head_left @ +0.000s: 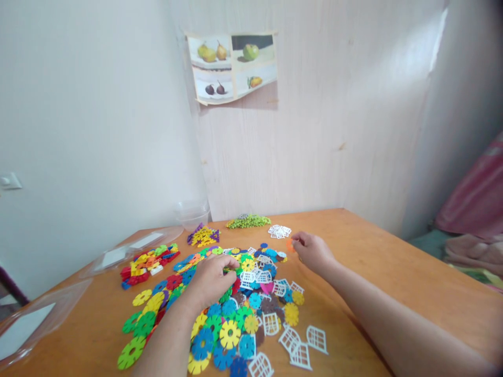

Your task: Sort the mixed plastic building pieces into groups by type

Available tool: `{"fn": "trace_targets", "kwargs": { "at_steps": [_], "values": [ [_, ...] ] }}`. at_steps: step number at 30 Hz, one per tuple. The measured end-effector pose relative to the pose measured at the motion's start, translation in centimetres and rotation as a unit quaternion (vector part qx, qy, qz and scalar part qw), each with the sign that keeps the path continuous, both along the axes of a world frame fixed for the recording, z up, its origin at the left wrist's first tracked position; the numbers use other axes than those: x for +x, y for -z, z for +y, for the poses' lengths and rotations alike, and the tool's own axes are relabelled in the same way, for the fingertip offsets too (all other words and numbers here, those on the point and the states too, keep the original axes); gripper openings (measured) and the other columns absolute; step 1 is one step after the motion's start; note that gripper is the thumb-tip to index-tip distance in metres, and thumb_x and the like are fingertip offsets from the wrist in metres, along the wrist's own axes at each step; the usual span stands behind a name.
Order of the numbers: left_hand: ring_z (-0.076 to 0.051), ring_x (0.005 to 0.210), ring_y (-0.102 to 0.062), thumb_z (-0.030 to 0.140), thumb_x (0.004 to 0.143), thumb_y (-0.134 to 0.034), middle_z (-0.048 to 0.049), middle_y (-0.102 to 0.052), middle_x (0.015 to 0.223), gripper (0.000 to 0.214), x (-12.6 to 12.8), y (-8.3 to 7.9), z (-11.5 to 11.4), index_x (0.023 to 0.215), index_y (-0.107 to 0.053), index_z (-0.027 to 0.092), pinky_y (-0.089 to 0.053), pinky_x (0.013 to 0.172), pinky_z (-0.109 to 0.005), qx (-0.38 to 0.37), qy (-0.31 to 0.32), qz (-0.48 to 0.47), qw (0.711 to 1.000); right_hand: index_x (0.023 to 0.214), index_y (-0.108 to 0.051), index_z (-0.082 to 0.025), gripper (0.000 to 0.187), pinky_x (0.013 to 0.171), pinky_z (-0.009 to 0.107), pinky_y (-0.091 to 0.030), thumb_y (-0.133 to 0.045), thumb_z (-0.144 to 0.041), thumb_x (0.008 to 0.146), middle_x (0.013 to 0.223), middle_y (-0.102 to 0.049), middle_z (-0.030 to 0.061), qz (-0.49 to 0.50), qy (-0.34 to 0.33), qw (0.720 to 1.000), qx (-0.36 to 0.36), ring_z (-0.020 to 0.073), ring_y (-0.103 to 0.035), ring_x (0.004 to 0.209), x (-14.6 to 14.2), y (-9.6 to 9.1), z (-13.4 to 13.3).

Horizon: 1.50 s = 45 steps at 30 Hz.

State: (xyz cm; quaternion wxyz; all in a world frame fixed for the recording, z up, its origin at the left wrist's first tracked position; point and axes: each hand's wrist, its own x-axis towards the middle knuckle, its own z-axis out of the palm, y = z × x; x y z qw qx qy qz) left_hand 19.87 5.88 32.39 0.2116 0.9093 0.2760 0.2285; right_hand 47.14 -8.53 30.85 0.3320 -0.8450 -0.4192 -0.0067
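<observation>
A spread of flat plastic snowflake discs (pixel 220 314) in yellow, blue, green and red covers the middle of the wooden table (pixel 393 272), mixed with white window-shaped pieces (pixel 301 348). My left hand (pixel 212 277) rests on the pile with fingers curled, pinching a green piece. My right hand (pixel 312 250) hovers at the pile's far right edge, fingers closed on a small orange piece (pixel 290 245).
Sorted heaps lie at the back: red and yellow pieces (pixel 147 264), purple and yellow pieces (pixel 203 235), green pieces (pixel 247 221), white pieces (pixel 280 231). A clear plastic tub (pixel 192 213) and clear lids (pixel 129 248) sit left. Fruit pictures (pixel 233 65) hang on the wall.
</observation>
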Motion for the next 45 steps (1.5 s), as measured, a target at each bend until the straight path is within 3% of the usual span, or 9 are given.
{"fn": "trace_targets", "kwargs": {
  "at_steps": [5, 11, 15, 19, 25, 29, 39, 45],
  "values": [
    [-0.022, 0.098, -0.063, 0.017, 0.071, -0.057, -0.0024, -0.072, 0.099, 0.026, 0.0, 0.1, 0.0, 0.091, -0.073, 0.025, -0.046, 0.085, -0.030, 0.015, 0.012, 0.011, 1.000, 0.099, -0.073, -0.021, 0.029, 0.063, 0.027, -0.042, -0.052, -0.024, 0.080, 0.096, -0.074, 0.0079, 0.004, 0.054, 0.997, -0.060, 0.0219, -0.067, 0.085, 4.0, 0.1, -1.1],
    [-0.023, 0.099, -0.061, 0.019, 0.069, -0.061, -0.0033, -0.071, 0.100, 0.027, -0.1, 0.0, -0.2, 0.092, -0.073, 0.025, -0.045, 0.086, -0.032, 0.020, 0.018, 0.024, 0.999, 0.100, -0.072, -0.022, 0.029, 0.064, 0.029, -0.042, -0.053, -0.026, 0.079, 0.103, -0.073, 0.0099, -0.010, 0.075, 0.991, -0.112, 0.0253, -0.067, 0.091, 5.1, 0.8, -1.4],
    [-0.023, 0.097, -0.060, 0.018, 0.068, -0.062, -0.0026, -0.071, 0.095, 0.025, -0.1, 0.1, -0.2, 0.089, -0.073, 0.026, -0.044, 0.087, -0.032, 0.026, 0.024, 0.020, 0.999, 0.104, -0.071, -0.022, 0.031, 0.064, 0.031, -0.042, -0.054, -0.028, 0.079, 0.101, -0.073, 0.0117, -0.029, 0.077, 0.988, -0.131, 0.0279, -0.067, 0.092, 4.9, 0.9, -1.6],
    [-0.022, 0.093, -0.060, 0.018, 0.067, -0.063, -0.0020, -0.070, 0.092, 0.023, -0.1, 0.3, -0.1, 0.087, -0.073, 0.026, -0.044, 0.085, -0.032, 0.038, 0.023, 0.015, 0.999, 0.110, -0.069, -0.021, 0.034, 0.071, 0.033, -0.042, -0.049, -0.030, 0.084, 0.113, -0.069, 0.0130, -0.066, 0.065, 0.988, -0.121, 0.0280, -0.064, 0.099, 3.9, 0.4, -1.6],
    [-0.022, 0.095, -0.060, 0.017, 0.071, -0.061, -0.0018, -0.071, 0.092, 0.019, 0.1, 0.4, 0.1, 0.084, -0.072, 0.025, -0.042, 0.084, -0.031, 0.034, 0.025, 0.007, 0.999, 0.118, -0.068, -0.025, 0.041, 0.093, 0.041, -0.037, -0.048, -0.047, 0.090, 0.124, -0.064, 0.0114, -0.135, -0.040, 0.984, -0.112, 0.0302, -0.053, 0.118, 1.4, 0.5, -1.1],
    [-0.022, 0.096, -0.060, 0.018, 0.074, -0.059, -0.0027, -0.071, 0.092, 0.017, 0.1, 0.5, 0.1, 0.085, -0.072, 0.024, -0.042, 0.084, -0.031, 0.029, 0.029, 0.003, 0.999, 0.119, -0.067, -0.025, 0.046, 0.095, 0.046, -0.035, -0.047, -0.054, 0.090, 0.125, -0.063, 0.0128, -0.150, -0.094, 0.972, -0.153, 0.0318, -0.053, 0.119, 1.0, 1.0, -1.1],
    [-0.021, 0.093, -0.063, 0.021, 0.083, -0.053, -0.0026, -0.072, 0.092, 0.017, 0.2, 0.4, 0.2, 0.087, -0.070, 0.023, -0.044, 0.084, -0.031, 0.030, -0.009, -0.026, 0.999, 0.103, -0.072, -0.021, 0.029, 0.087, 0.042, -0.038, -0.052, -0.027, 0.084, 0.109, -0.069, 0.0139, -0.151, -0.077, 0.969, -0.179, 0.0314, -0.059, 0.108, 1.7, 1.0, -1.2],
    [-0.021, 0.097, -0.065, 0.027, 0.086, -0.052, -0.0039, -0.073, 0.101, 0.022, 0.2, -0.3, 0.2, 0.098, -0.070, 0.021, -0.047, 0.085, -0.031, -0.011, -0.062, -0.104, 0.993, 0.111, -0.070, -0.020, 0.033, 0.092, 0.041, -0.037, -0.048, -0.031, 0.089, 0.115, -0.069, 0.0130, -0.153, -0.055, 0.978, -0.130, 0.0302, -0.056, 0.112, 0.9, 0.4, -1.2]
  ]
}}
